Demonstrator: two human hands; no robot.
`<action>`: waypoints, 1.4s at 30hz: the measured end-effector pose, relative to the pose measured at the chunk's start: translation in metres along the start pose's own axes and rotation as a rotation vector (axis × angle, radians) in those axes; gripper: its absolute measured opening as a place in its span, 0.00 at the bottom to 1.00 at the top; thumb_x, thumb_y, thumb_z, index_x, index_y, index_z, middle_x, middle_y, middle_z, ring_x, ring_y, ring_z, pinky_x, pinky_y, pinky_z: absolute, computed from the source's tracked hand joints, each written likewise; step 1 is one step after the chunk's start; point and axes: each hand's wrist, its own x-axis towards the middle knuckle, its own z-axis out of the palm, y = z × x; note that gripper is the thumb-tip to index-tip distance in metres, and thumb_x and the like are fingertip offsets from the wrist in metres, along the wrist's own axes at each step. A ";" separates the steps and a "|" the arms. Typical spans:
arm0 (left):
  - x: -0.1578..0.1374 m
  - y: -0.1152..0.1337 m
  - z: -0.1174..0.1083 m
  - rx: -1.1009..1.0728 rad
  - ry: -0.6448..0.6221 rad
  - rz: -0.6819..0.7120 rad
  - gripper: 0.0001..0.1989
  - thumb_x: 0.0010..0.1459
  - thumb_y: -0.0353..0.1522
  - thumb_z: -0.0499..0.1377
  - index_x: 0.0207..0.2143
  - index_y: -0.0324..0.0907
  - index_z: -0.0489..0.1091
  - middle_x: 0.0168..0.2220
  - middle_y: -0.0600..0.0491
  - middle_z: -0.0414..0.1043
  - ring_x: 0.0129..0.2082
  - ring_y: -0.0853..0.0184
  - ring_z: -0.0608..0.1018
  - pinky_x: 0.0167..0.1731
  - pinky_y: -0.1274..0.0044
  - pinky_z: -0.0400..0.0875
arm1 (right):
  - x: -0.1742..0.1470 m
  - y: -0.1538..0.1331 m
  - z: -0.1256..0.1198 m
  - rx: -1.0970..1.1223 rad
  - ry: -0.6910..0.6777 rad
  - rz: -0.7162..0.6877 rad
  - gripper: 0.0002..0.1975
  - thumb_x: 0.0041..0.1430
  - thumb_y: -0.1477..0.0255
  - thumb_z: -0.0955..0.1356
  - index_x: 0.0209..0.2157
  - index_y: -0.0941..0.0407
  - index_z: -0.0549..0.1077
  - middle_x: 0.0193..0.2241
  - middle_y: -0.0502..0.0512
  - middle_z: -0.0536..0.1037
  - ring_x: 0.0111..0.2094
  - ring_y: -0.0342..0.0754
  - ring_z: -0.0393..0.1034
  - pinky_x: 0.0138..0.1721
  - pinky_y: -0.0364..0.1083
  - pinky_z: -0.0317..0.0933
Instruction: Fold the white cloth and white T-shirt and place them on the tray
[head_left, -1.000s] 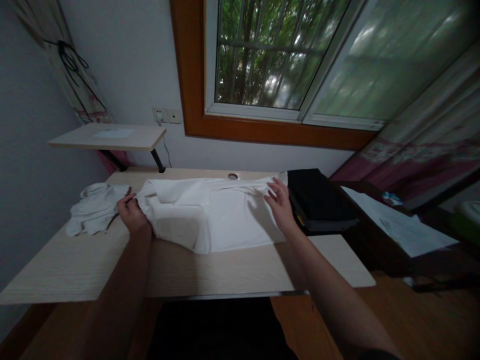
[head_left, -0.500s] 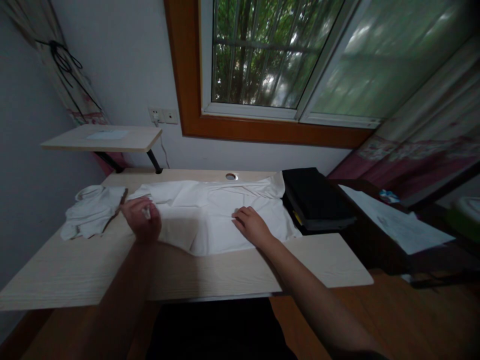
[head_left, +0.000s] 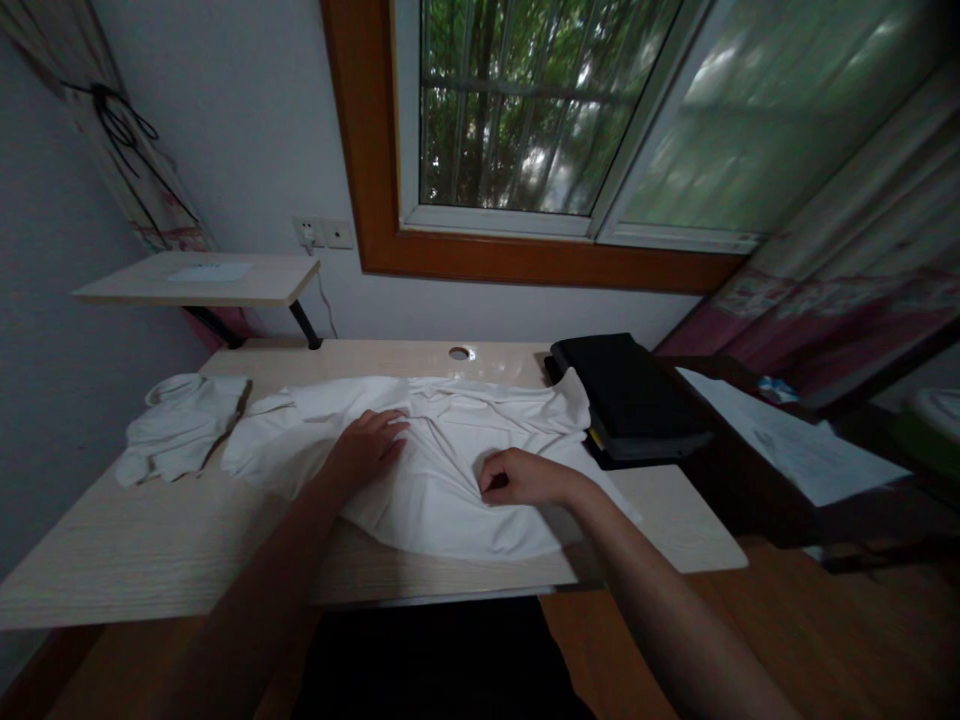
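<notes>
A white garment [head_left: 450, 500] lies wrinkled across the desk; whether it is a shirt or some other piece, I cannot tell. My left hand [head_left: 367, 445] rests on its middle, palm down with fingers stretched out. To the right of it, my right hand [head_left: 517, 476] is closed in a pinch on the cloth, and creases run from the fingers. The garment's near edge bulges toward me, while its far right corner stands up by the black binder. Another white cloth piece [head_left: 184, 420], folded in a heap, sits at the left, apart from both hands.
A black binder [head_left: 637, 400] lies at the desk's right end. Behind on the left stands a small raised shelf [head_left: 262, 285] with a paper on it. The wooden desk [head_left: 135, 560] has a cable hole at the back. Papers [head_left: 787, 440] lie on a dark surface to the right.
My left hand has come right from the garment's left end onto its middle. My right hand has closed on the cloth, lower down. The garment has shifted toward me and wrinkled.
</notes>
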 end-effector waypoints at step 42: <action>0.061 0.016 -0.087 -0.078 0.570 -0.192 0.07 0.61 0.33 0.59 0.37 0.43 0.78 0.47 0.46 0.74 0.48 0.55 0.75 0.55 0.61 0.68 | 0.080 -0.143 -0.081 0.558 1.001 -0.500 0.14 0.59 0.58 0.74 0.41 0.51 0.75 0.41 0.49 0.75 0.47 0.48 0.70 0.55 0.49 0.64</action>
